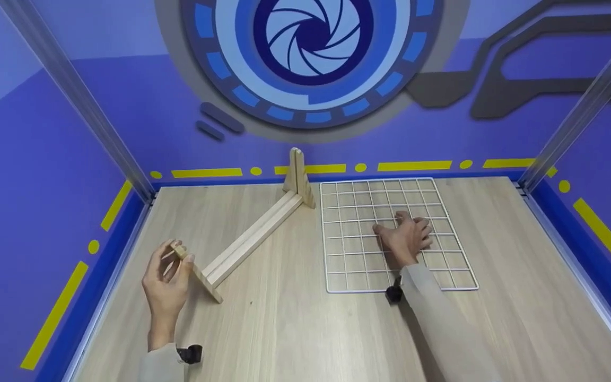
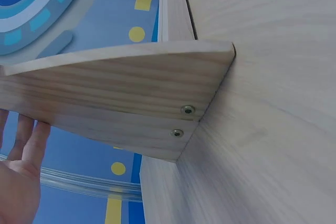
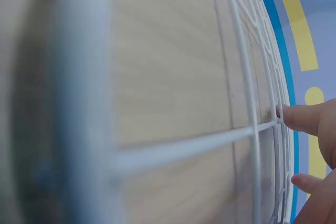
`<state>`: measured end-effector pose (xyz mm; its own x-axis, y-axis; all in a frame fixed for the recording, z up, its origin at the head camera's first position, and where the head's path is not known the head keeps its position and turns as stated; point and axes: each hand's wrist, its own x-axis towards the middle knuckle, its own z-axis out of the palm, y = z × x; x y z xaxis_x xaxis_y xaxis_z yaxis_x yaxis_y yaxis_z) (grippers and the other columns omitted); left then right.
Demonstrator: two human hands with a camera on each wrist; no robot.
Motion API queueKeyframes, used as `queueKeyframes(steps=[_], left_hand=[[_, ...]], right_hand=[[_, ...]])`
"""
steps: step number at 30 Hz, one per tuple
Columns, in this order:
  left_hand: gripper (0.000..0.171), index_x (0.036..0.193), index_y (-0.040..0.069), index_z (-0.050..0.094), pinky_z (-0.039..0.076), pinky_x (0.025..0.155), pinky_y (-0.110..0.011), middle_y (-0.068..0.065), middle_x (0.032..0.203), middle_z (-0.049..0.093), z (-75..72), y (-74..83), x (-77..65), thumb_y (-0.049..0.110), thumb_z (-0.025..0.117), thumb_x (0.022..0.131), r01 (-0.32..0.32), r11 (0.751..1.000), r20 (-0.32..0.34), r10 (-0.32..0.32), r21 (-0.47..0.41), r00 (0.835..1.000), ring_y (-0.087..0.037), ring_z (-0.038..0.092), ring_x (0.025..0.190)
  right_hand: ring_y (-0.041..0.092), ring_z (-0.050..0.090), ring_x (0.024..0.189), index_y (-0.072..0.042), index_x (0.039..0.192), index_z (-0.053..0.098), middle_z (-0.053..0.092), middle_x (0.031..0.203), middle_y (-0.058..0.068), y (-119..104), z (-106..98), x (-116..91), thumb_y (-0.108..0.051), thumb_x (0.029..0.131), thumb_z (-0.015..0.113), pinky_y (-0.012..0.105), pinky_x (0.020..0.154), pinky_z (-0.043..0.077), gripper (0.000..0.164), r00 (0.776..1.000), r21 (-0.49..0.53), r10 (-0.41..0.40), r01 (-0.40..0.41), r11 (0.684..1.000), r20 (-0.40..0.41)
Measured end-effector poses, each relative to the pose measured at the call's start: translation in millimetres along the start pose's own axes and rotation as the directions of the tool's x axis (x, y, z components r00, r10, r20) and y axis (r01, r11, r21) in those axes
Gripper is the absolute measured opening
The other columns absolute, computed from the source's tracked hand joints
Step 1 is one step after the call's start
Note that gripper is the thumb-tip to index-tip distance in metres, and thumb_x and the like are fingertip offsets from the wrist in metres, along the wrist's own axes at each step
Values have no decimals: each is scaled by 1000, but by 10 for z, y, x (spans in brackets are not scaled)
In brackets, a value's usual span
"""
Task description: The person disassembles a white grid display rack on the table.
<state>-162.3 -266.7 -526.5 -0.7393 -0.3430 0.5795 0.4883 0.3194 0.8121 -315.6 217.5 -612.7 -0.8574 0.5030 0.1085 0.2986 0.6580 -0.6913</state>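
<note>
My left hand (image 1: 166,284) grips the top of the near end board of a wooden stand (image 1: 256,239), thumb on one side and fingers on the other. The stand's two parallel rails run from there to an upright end piece at the back. In the left wrist view, the end board (image 2: 115,85) shows two screw heads, and its foot meets the tabletop. A white wire grid (image 1: 359,236) lies flat to the right. Over its middle, my right hand (image 1: 406,237) rests with spread fingers; in the right wrist view, fingertips (image 3: 296,115) are right at the wires.
The wooden tabletop (image 1: 284,329) is bounded by a blue patterned wall (image 1: 263,154) behind and blue panels at both sides. Metal posts (image 1: 93,111) stand in the corners. The stand's far end piece (image 1: 297,178) is close to the back wall and the grid's left corner.
</note>
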Motion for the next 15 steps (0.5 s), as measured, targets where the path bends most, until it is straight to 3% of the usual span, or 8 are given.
queueKeyframes(steps=[8,13,15], left_hand=[[53,134,-4,57,55,98,-28,-22,126,64,-49,142,35,-6,76,84,25,993,76,-34,111,996,-26,66,111],[54,134,1,59,54,100,-25,-18,128,64,-70,235,107,-3,78,83,-8,984,119,-14,180,993,-30,66,110],[54,133,1,60,53,100,-24,-17,128,64,-69,274,141,-3,79,82,-28,979,130,2,203,991,-22,66,112]], right_hand=[[43,30,124,-14,134,60,40,137,21,5,-54,18,-47,68,88,58,98,25,79,1000,5,13,-13,1000,9],[44,30,128,-16,137,59,39,140,21,-12,-125,40,-48,67,87,61,101,26,82,1000,12,21,-21,1000,21],[44,30,129,-16,138,58,39,141,22,-19,-153,47,-48,68,87,62,102,26,82,999,14,18,-18,1000,26]])
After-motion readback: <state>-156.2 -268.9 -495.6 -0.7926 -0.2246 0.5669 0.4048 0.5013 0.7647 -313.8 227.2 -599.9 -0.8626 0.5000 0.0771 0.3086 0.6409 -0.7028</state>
